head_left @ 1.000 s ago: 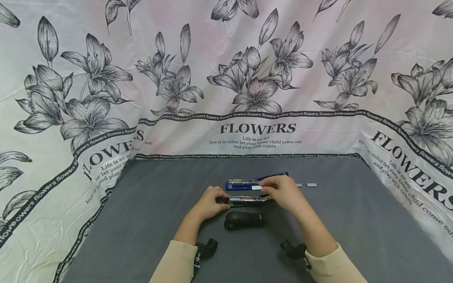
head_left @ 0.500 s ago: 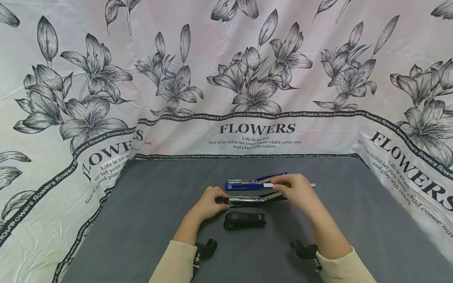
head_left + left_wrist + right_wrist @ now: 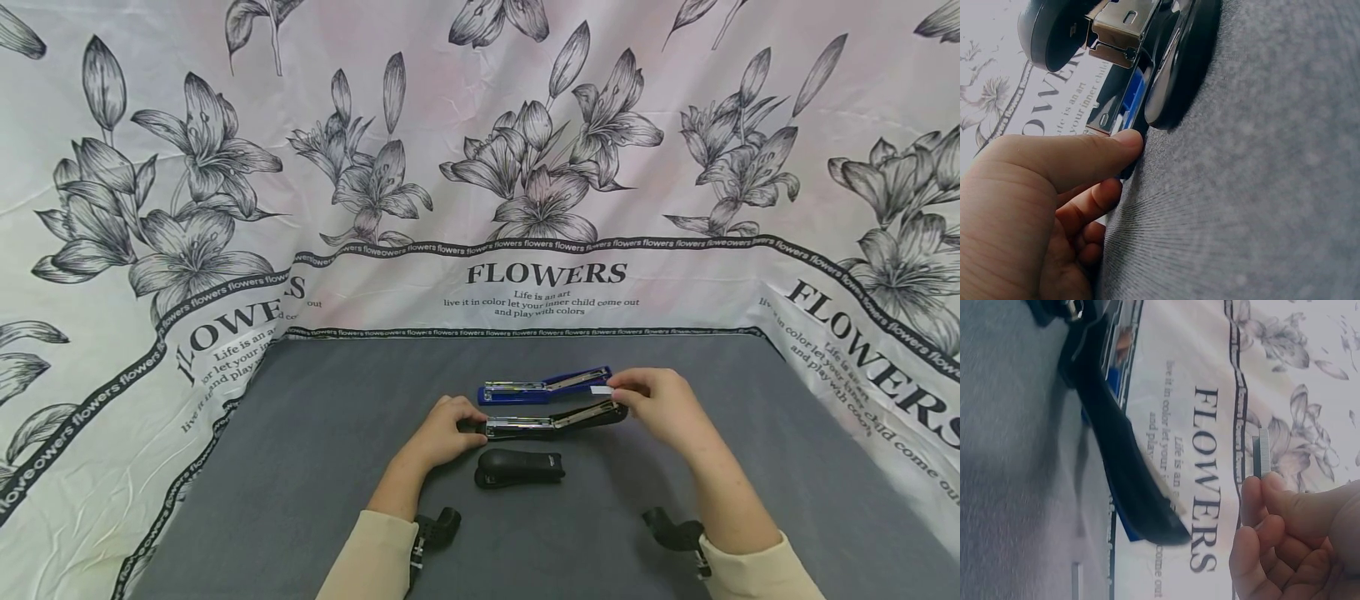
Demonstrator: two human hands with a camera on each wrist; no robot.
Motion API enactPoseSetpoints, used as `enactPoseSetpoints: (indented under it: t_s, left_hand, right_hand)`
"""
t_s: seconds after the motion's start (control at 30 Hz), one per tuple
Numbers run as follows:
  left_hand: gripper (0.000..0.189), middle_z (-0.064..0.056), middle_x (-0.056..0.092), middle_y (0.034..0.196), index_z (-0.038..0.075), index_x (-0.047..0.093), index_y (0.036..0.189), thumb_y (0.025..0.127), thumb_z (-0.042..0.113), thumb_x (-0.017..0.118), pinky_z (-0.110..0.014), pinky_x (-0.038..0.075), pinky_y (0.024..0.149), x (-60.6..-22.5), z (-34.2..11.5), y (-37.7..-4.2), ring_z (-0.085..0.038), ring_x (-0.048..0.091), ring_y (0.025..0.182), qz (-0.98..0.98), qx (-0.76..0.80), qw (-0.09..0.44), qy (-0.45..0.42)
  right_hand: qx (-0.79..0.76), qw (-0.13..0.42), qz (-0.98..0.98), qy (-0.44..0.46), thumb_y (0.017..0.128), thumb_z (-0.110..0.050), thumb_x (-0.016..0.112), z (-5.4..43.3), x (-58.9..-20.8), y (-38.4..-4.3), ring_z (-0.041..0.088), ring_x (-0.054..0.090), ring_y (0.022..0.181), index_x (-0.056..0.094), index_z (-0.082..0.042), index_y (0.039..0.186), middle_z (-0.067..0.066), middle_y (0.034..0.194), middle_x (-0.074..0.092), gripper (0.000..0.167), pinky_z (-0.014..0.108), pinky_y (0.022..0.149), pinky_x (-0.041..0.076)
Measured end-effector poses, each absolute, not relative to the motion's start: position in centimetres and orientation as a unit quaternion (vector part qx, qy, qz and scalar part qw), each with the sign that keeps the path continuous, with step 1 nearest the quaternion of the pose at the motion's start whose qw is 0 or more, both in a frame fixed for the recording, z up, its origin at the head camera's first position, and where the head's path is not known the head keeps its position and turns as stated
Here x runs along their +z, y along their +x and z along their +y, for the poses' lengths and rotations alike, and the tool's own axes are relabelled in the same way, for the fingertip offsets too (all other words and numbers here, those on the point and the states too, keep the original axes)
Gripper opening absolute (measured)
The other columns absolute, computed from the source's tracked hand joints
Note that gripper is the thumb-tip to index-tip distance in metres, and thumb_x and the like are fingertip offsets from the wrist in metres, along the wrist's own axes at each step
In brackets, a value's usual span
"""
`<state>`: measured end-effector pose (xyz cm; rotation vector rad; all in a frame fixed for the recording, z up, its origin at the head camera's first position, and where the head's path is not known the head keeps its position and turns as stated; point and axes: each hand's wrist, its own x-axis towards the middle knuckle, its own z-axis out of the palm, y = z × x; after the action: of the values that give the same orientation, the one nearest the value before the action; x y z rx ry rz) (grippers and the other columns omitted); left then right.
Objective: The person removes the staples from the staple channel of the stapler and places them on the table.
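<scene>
My left hand (image 3: 446,429) grips the left end of an opened black stapler (image 3: 592,414), thumb and index finger at its base. The stapler's top is swung back to the right, baring its metal channel. My right hand (image 3: 663,407) pinches a short strip of staples (image 3: 1264,453) between thumb and index finger, held up beyond the stapler's right end. Behind lies a blue stapler (image 3: 513,397), likewise opened out. In front rests a closed black stapler (image 3: 519,468), whose metal nose (image 3: 1124,25) looms close in the left wrist view.
Another staple strip (image 3: 1077,581) lies on the grey cloth in the right wrist view; my right hand hides it from the head camera. A flower-printed curtain (image 3: 543,287) borders the table (image 3: 337,400) at the back and sides.
My right hand has moved right, carrying the staple strip away from above the opened black stapler. That stapler's swung-back top is now uncovered. My left hand has stayed in place.
</scene>
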<state>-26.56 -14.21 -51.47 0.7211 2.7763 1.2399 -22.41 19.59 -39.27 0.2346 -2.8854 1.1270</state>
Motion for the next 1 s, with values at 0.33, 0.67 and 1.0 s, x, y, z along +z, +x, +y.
enactPoseSetpoints:
  t_s: [0.33,0.67,1.0]
  left_hand:
    - [0.026,0.005,0.065,0.103,0.01,0.078,0.115,0.089,0.014,0.081,-0.039,0.045,0.084,-51.5,-14.2,-26.6,-0.016,0.047,0.093,0.888,0.398,0.006,0.232]
    - [0.026,0.005,0.064,0.103,0.01,0.078,0.114,0.089,0.014,0.081,-0.04,0.045,0.085,-51.5,-14.2,-26.5,-0.016,0.047,0.094,0.887,0.4,0.007,0.232]
    - [0.026,0.004,0.065,0.104,0.01,0.078,0.114,0.089,0.014,0.081,-0.04,0.045,0.085,-51.4,-14.3,-26.6,-0.016,0.047,0.094,0.888,0.396,0.007,0.235]
  right_hand:
    - [0.367,0.026,-0.928,0.053,0.1,-0.009,0.068,21.9,-39.7,-22.2,0.023,0.062,0.076,0.074,0.002,0.114,0.012,0.096,0.073,0.019,0.037,0.063,0.05]
    - [0.357,0.036,-0.932,0.054,0.098,-0.007,0.068,23.8,-40.5,-22.4,0.022,0.063,0.073,0.074,0.003,0.112,0.013,0.094,0.073,0.017,0.035,0.062,0.05]
    - [0.353,-0.005,-0.935,0.024,0.101,-0.01,0.065,25.4,-41.4,-22.6,0.024,0.06,0.078,0.072,0.005,0.115,0.015,0.097,0.072,0.021,0.037,0.063,0.047]
